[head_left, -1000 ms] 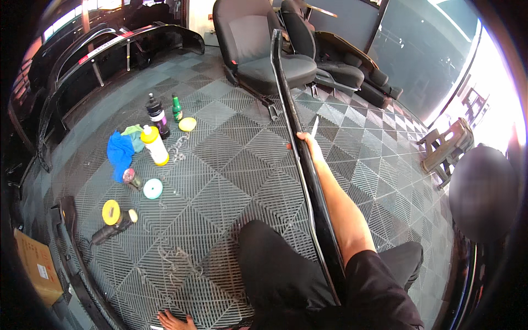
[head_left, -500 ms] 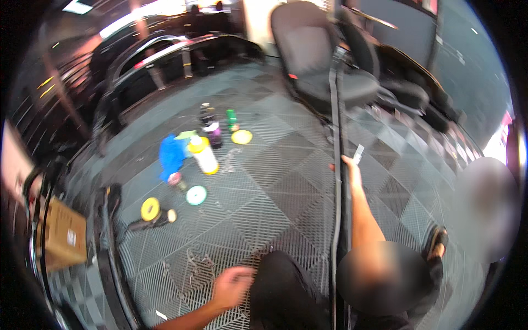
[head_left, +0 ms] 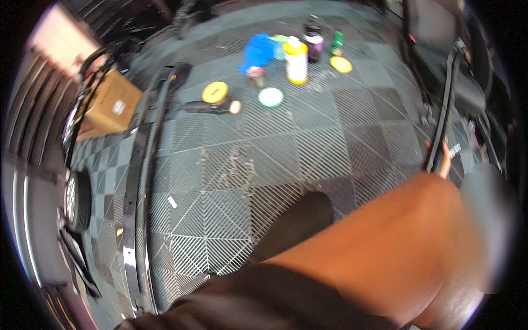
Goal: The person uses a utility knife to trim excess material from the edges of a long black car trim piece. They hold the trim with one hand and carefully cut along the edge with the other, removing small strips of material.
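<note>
On the right, my right hand (head_left: 444, 160) is closed around a long black trim strip (head_left: 446, 104), which stands tilted and runs up past a dark seat. Only part of that hand shows; the rest lies behind my left arm. My bare left arm (head_left: 357, 247) crosses close to the camera from a black sleeve (head_left: 258, 297), bent at the elbow on the right. Its hand is not visible. A small white tag (head_left: 455, 149) sits beside my right fingers. Below, a dark trouser knee (head_left: 302, 220) shows over the ribbed floor tiles.
A white-and-yellow bottle (head_left: 296, 66), dark bottle (head_left: 313, 41), green bottle (head_left: 337, 44), blue cloth (head_left: 258, 52), yellow disc (head_left: 341, 65), mint disc (head_left: 270, 97) and black polisher-like tool (head_left: 206, 106) lie ahead. Long black rails (head_left: 132, 198) and a cardboard box (head_left: 113, 107) are left.
The view has swung left and down. My left hand has gone from the lower middle, and that arm is now raised across the lower right. My right hand still grips the strip.
</note>
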Tool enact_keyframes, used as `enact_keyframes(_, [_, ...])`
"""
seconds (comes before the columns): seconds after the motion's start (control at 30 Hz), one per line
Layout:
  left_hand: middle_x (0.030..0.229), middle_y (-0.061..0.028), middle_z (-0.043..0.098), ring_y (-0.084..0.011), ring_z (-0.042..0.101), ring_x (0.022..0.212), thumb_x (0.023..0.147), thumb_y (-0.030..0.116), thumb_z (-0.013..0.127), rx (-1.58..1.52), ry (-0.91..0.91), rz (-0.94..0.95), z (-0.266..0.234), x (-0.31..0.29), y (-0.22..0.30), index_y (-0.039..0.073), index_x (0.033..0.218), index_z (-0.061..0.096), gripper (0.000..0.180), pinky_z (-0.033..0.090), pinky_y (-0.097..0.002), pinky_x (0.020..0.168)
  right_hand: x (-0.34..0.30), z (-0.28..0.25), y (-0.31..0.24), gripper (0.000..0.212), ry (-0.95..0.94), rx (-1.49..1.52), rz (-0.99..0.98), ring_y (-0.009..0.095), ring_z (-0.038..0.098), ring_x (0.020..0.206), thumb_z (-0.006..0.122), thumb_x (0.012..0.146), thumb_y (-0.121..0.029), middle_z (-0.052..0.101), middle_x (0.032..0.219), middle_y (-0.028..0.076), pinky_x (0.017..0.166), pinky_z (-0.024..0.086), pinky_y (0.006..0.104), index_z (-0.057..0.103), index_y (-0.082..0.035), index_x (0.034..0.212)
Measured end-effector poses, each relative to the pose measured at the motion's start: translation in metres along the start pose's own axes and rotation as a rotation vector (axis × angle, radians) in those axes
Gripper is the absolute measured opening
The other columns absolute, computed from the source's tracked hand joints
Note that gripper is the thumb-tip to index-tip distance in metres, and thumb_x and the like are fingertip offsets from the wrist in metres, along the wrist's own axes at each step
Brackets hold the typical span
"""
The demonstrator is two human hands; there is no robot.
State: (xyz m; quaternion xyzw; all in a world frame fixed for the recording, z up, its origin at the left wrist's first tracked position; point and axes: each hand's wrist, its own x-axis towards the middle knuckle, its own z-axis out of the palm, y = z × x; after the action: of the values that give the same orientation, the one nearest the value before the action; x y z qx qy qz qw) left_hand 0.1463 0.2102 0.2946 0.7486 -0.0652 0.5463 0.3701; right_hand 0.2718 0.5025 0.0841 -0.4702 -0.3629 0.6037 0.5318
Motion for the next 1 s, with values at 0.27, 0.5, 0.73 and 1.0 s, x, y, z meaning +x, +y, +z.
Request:
enact_keyframes(0.27, [0.108, -0.0123, 0.056, -0.0250, 0.057, 0.107, 0.081, 0.007, 0.069, 0.383, 0.356, -0.388, -0.049, -0.042, -0.067, 0.000, 0.125, 0.053, 0.047, 0.047, -0.0404, 0.093, -0.011, 0.072, 0.024, 0.041, -0.027, 0.082, -0.036, 0.021, 0.064, 0.063, 0.065, 0.087, -0.042, 0.074, 0.089, 0.014, 0.058, 0.050, 0.0330, 0.066, -0.004, 0.103])
enact_keyframes(0.5, [0.125, -0.0103, 0.059, -0.0231, 0.060, 0.103, 0.092, 0.078, 0.033, -0.959, 1.054, -1.320, 0.009, -0.237, -0.082, 0.010, 0.144, 0.038, 0.086, 0.049, -0.0365, 0.087, 0.026, 0.049, 0.012, 0.042, -0.074, 0.145, 0.094, 0.020, 0.063, 0.055, 0.066, 0.086, -0.046, 0.073, 0.084, 0.016, 0.049, 0.050, 0.0296, 0.066, -0.006, 0.100])
enact_keyframes(0.73, [0.091, -0.0055, 0.065, -0.0197, 0.062, 0.075, 0.098, 0.065, 0.043, -0.725, 1.338, -1.377, 0.031, -0.208, -0.109, 0.009, 0.119, 0.061, 0.063, 0.055, -0.0362, 0.067, 0.000, 0.023, 0.010, 0.070, 0.346, -0.518, -0.179, 0.026, 0.063, 0.088, 0.057, 0.091, -0.059, 0.065, 0.098, 0.020, 0.084, 0.050, 0.0381, 0.062, 0.009, 0.109])
enact_keyframes(1.0, [0.074, -0.0040, 0.053, -0.0176, 0.053, 0.059, 0.100, 0.051, 0.045, -0.774, 1.292, -1.169, 0.030, -0.257, -0.148, 0.008, 0.119, 0.060, 0.049, 0.049, -0.0343, 0.056, -0.099, -0.044, -0.015, 0.036, 0.065, -0.577, -0.156, 0.007, 0.049, 0.060, 0.053, 0.102, -0.037, 0.055, 0.070, -0.001, 0.055, 0.040, 0.0243, 0.067, -0.004, 0.102])
